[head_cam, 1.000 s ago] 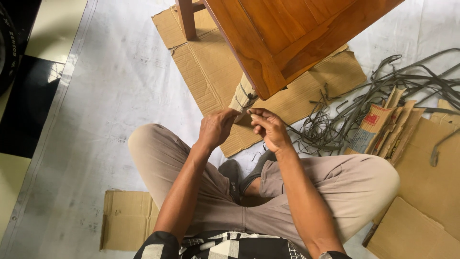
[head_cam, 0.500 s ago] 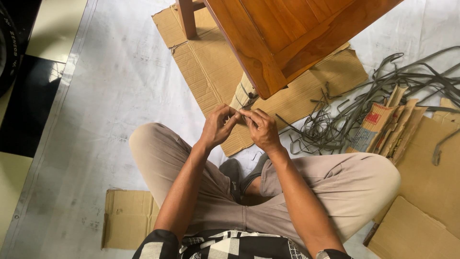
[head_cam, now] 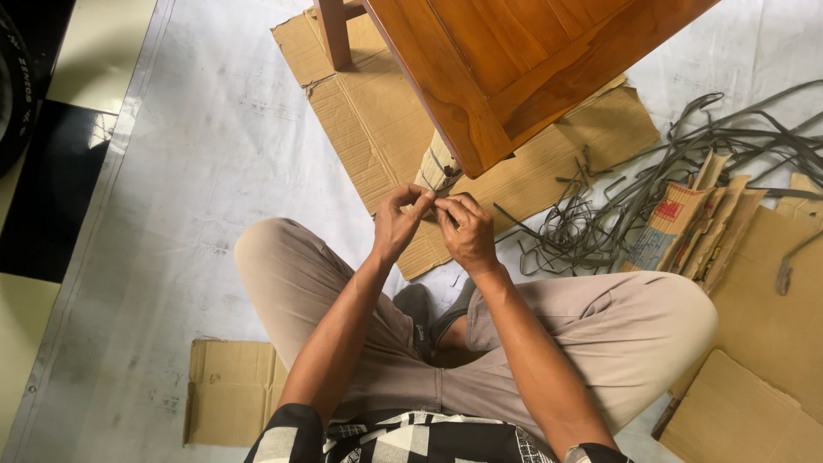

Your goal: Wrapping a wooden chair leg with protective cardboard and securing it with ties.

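I sit cross-legged on a white floor sheet. My left hand and my right hand meet fingertip to fingertip, both pinching a thin dark strap. The strap sits just below a table leg wrapped in cardboard and bound with dark straps. That leg belongs to a brown wooden table that stands over flattened cardboard. How the strap runs behind my fingers is hidden.
A tangled heap of dark straps lies to the right beside folded cardboard pieces. More cardboard sheets lie at the right edge and lower left. A second table leg stands farther back. A dark tyre shows at the far left.
My hands have come together: one second ago they were slightly apart at the wrapped leg, and now their fingertips touch on the strap, a little higher up.
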